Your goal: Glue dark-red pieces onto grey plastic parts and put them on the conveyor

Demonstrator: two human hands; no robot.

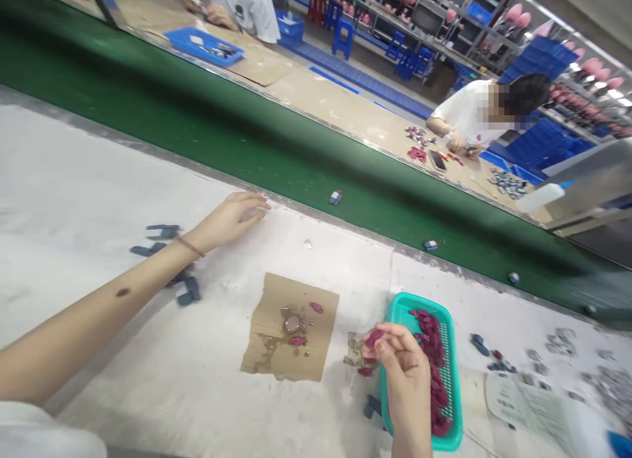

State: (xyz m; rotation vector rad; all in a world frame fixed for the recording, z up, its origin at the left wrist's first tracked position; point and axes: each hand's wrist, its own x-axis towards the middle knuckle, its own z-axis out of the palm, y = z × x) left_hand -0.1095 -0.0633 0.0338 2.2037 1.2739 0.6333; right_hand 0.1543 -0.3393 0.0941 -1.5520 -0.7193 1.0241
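Note:
Between the thumb and fingers of my right hand (407, 366) is a small dark-red piece (374, 338), held over the left rim of a green basket (457, 405). Many similar dark-red pieces (437, 372) lie inside that basket. My left hand (230, 218) is stretched out low over the white table near the belt's edge, fingers extended, nothing in it. Left of centre lies a torn piece of cardboard (286, 290) with wet, glue-like stains, a small round dish (292, 323) and two dark-red pieces (297, 341). Dark grey parts (187, 291) lie partly hidden beneath my left forearm.
A green conveyor belt (276, 162) crosses beyond the table, carrying small grey assembled pieces (336, 197). Across it, two people sit at a bench with a blue tray (205, 45) and scattered parts. To my right are loose grey parts (478, 343) and a clear plastic bag (533, 412).

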